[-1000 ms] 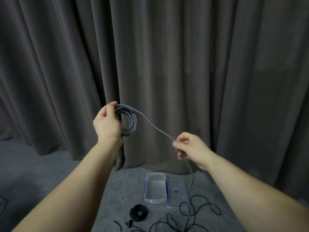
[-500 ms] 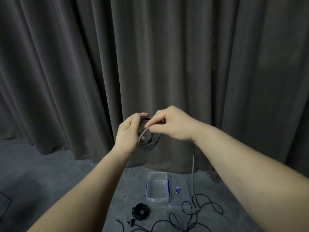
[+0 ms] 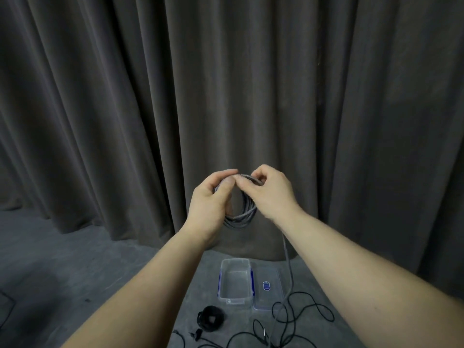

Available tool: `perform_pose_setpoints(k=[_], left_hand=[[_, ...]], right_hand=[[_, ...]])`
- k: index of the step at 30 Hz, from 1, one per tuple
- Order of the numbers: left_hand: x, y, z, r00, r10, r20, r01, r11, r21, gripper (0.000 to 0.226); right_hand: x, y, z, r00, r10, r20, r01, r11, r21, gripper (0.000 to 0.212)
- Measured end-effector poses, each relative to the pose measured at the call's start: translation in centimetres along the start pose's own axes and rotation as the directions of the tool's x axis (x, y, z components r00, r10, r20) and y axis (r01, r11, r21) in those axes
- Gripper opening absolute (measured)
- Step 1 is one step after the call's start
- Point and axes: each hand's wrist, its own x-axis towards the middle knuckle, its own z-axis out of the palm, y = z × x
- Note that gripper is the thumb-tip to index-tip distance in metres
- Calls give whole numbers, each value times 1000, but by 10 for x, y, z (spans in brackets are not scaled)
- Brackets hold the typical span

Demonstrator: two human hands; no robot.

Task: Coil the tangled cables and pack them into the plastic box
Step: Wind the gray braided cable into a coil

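A grey braided cable [image 3: 241, 217] hangs in several loops in front of the curtain. My left hand [image 3: 212, 199] grips the coil at its top left. My right hand [image 3: 270, 194] pinches a strand at the top right, thumb and fingers touching the cable. The cable's loose tail [image 3: 288, 267] drops from behind my right forearm to the floor. Below on the floor stands the clear plastic box [image 3: 223, 287] with blue clips, nothing inside it. Its lid [image 3: 267, 290] lies flat to its right.
A coiled black cable [image 3: 210, 318] lies on the grey floor in front of the box. Tangled thin black cables [image 3: 301, 315] sprawl to the right and along the bottom edge. A dark pleated curtain [image 3: 226, 96] closes off the back.
My right hand swung from low right up to the coil, laying another loop on it. Both hands now meet at the top of the coil, nearer the centre.
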Motion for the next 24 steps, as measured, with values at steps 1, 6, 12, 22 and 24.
perform_pose_setpoints(k=[1, 6, 12, 22, 24], left_hand=[[1, 0, 1, 999, 7, -32, -7, 1000, -10, 18], [8, 1, 1, 994, 7, -107, -20, 993, -119, 19], [8, 3, 3, 996, -5, -88, -9, 987, -160, 20], [12, 6, 4, 984, 117, -133, -104, 989, 104, 23], [11, 5, 4, 984, 105, -141, -90, 991, 103, 20]], right_hand=[[-3, 3, 2, 1000, -26, -1, 26, 999, 37, 31], [-13, 14, 11, 977, 3, 213, 16, 996, -88, 54], [-8, 20, 6, 957, -55, 286, 41, 998, 53, 41], [-14, 22, 2, 962, -136, 235, 123, 990, 69, 62], [-14, 21, 0, 956, -149, 252, 145, 989, 34, 58]])
